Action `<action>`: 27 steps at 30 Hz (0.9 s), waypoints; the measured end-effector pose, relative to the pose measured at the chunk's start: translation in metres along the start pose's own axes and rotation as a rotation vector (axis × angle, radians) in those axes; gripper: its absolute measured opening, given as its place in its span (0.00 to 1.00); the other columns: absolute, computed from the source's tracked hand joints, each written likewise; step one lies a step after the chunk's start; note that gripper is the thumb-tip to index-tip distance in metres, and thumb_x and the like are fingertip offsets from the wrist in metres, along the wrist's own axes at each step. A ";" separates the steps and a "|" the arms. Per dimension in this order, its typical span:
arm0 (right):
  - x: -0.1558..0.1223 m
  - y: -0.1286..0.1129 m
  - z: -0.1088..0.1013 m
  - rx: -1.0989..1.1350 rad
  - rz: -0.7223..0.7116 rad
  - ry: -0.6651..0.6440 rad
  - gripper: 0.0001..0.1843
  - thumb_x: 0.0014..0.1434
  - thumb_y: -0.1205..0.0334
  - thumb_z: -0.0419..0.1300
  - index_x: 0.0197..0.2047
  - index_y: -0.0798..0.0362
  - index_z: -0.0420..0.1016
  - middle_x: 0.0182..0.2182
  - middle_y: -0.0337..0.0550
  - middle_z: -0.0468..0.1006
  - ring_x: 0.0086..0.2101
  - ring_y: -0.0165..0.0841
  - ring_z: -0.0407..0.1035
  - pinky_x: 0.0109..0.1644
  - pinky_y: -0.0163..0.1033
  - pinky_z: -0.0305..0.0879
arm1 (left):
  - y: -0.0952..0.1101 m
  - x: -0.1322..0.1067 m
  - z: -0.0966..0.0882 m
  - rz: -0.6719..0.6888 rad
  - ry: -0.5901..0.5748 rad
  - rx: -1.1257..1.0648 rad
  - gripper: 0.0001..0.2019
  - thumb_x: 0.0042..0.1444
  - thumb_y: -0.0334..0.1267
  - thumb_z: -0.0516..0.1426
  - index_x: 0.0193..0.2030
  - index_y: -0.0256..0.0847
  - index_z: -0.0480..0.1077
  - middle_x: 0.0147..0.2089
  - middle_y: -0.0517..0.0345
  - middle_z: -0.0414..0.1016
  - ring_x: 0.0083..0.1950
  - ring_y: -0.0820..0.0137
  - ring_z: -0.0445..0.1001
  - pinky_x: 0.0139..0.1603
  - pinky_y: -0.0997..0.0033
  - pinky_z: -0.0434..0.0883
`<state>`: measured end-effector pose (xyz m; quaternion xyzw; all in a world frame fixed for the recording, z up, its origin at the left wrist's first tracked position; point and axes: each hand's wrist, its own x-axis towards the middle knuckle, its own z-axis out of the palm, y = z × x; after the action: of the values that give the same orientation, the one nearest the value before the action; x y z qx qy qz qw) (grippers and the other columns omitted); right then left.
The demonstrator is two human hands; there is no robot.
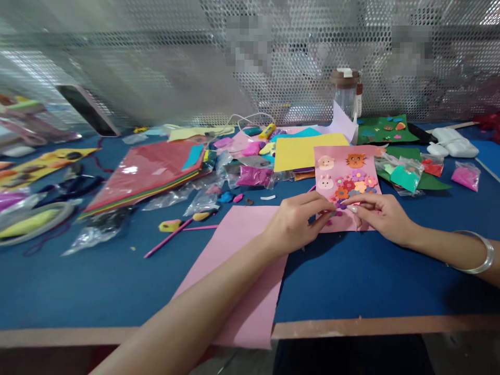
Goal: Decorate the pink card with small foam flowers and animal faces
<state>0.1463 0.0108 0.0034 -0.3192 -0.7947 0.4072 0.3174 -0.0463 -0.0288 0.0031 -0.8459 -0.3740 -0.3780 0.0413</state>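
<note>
Both hands meet over the lower part of a pink card [339, 155] decorated with clay pieces. On the card are an orange cat face [356, 160], two pale animal faces and a cluster of colourful flowers [353, 185]. My left hand [291, 224] is closed, its thumb and fingertips pinched together; whatever lies between them is too small to make out. Opposite it, my right hand [385, 216] also pinches, fingertips nearly touching the left ones. Beneath my left forearm lies a larger pink sheet [250, 234], reaching past the table's front edge.
Left of centre lies a plastic-wrapped stack of coloured sheets [148, 172]. Clay packets [253, 176], a yellow sheet [304, 151] and a lidded cup [346, 88] stand or lie behind. A phone [88, 110] leans against the perforated metal screen [156, 78]. White earbuds case [455, 142] at right.
</note>
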 end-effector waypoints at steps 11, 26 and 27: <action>0.000 0.002 -0.001 -0.084 -0.040 -0.011 0.10 0.52 0.64 0.51 0.30 0.59 0.73 0.16 0.37 0.69 0.16 0.22 0.60 0.20 0.29 0.58 | 0.010 0.000 -0.001 0.020 -0.303 -0.158 0.12 0.49 0.23 0.49 0.37 0.34 0.70 0.34 0.51 0.72 0.37 0.70 0.70 0.35 0.71 0.70; -0.001 -0.001 0.000 -0.075 -0.012 -0.046 0.11 0.54 0.61 0.52 0.29 0.58 0.73 0.13 0.35 0.67 0.14 0.23 0.60 0.21 0.30 0.58 | -0.003 0.000 -0.010 -0.150 0.009 0.029 0.06 0.52 0.30 0.53 0.33 0.34 0.70 0.30 0.54 0.73 0.32 0.73 0.71 0.33 0.74 0.68; -0.001 -0.001 0.000 -0.078 -0.013 -0.045 0.11 0.54 0.61 0.52 0.29 0.58 0.73 0.12 0.35 0.67 0.14 0.23 0.60 0.21 0.30 0.58 | -0.003 0.000 -0.009 -0.144 0.007 0.026 0.06 0.52 0.30 0.53 0.32 0.34 0.70 0.30 0.54 0.73 0.32 0.73 0.70 0.33 0.74 0.68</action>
<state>0.1469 0.0095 0.0041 -0.3170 -0.8190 0.3809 0.2892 -0.0543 -0.0295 0.0092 -0.8148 -0.4387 -0.3782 0.0263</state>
